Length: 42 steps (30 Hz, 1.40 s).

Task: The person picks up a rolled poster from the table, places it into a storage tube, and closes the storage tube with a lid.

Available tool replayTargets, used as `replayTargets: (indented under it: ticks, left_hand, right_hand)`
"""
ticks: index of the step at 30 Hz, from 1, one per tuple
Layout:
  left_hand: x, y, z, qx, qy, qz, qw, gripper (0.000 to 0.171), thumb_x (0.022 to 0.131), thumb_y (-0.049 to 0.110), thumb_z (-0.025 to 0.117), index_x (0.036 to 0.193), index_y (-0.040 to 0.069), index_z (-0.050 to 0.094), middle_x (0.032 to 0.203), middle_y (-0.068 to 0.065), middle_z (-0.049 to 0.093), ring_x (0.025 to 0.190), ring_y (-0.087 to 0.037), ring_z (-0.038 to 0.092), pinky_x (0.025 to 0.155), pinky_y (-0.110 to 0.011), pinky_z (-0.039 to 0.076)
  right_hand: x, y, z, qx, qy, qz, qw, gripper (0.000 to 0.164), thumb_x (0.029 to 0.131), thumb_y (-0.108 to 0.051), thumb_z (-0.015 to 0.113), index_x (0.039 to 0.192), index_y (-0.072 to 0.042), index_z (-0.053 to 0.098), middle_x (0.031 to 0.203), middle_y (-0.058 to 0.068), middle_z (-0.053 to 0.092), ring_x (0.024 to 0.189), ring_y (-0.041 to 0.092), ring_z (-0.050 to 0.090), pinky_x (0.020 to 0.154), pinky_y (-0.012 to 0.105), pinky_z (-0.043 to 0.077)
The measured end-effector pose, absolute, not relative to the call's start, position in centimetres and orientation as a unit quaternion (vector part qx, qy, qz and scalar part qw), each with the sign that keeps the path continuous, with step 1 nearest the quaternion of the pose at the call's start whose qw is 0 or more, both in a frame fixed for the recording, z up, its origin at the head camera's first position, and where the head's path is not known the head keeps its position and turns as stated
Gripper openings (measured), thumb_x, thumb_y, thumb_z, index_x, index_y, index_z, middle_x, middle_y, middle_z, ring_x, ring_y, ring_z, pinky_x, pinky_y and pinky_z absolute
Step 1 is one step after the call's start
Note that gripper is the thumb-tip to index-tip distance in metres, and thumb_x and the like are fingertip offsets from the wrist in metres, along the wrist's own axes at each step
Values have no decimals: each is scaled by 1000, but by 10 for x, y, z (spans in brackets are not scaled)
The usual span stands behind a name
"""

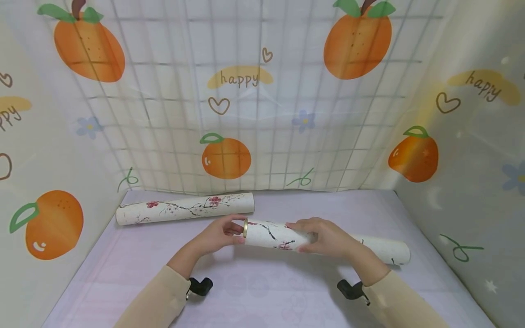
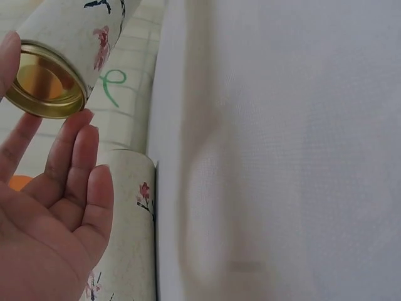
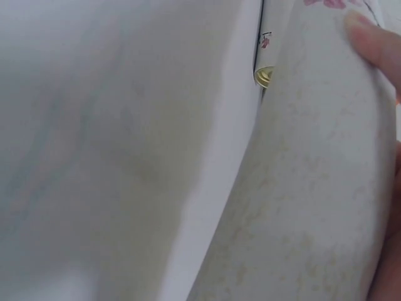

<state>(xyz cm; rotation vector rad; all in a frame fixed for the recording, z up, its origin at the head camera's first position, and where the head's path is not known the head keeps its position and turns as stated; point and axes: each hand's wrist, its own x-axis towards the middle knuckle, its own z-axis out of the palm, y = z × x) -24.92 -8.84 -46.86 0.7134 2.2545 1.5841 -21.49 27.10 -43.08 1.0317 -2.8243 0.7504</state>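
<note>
A long white tube (image 1: 275,235) printed with plum blossom is held roughly level across the middle of the table, its right end slightly lower. My right hand (image 1: 328,237) grips it around the middle, thumb on the near side and fingers over the far side. At the tube's left end, my left hand (image 1: 217,234) pinches the gold metal rim (image 1: 245,228) between thumb and fingers. The left wrist view looks into this gold-lined, recessed end (image 2: 44,81). Seen from the right wrist, the tube's pale wall fills much of the view, with a fingertip (image 3: 360,28) against it.
A second blossom-printed tube (image 1: 184,209) lies at the back left of the pale table (image 1: 254,282); its gold end (image 3: 264,76) shows in the right wrist view. Fabric printed with oranges (image 1: 225,158) encloses the back and sides. Black mounts (image 1: 201,287) sit at both wrists.
</note>
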Motion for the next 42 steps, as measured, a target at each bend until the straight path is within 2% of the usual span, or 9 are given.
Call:
replayTargets:
  ticks: [5,10,19,27,37,42]
  left_hand:
    - [-248,-89,-467,247,775,563,147,66,85,19,82,143,10,52,116,-10,69,110,-24,65,95,-36,54]
    - [-247,-91,-464,244,772,568,146,68,85,18,83,144,7,52,118,-11,68,113,-31,64,96,-36,54]
    - [-246,-90,-463,249,772,573,122,68,83,19,84,142,7,55,117,-9,69,113,-33,63,101,-44,51]
    - [-246,-88,-463,252,767,578,118,71,82,16,85,143,2,52,119,-12,68,117,-40,61,101,-49,50]
    - [-244,-95,-464,253,783,559,99,67,83,19,84,143,8,54,123,-13,65,119,-38,59,106,-47,46]
    - [-243,-98,-460,247,795,547,95,71,84,26,83,146,11,52,122,-7,67,120,-32,59,107,-45,45]
  right_hand:
    - [-215,269,-428,336,-910,241,23,68,78,-33,87,140,-28,61,132,-1,65,119,23,60,98,47,50]
    - [-216,268,-426,334,-913,232,27,68,77,-34,87,140,-31,61,133,-1,64,119,22,59,97,47,51]
    - [-216,266,-421,334,-915,224,30,68,76,-29,89,139,-30,62,132,3,65,120,26,60,97,49,51]
    - [-216,266,-419,344,-915,205,50,69,74,-27,90,138,-28,63,132,5,65,122,28,60,98,49,51]
    - [-217,256,-421,355,-911,201,54,66,76,-29,89,137,-27,64,129,2,66,118,27,62,94,46,54]
    - [-217,255,-423,353,-911,204,57,69,75,-30,89,139,-28,62,129,-2,66,117,22,63,92,43,54]
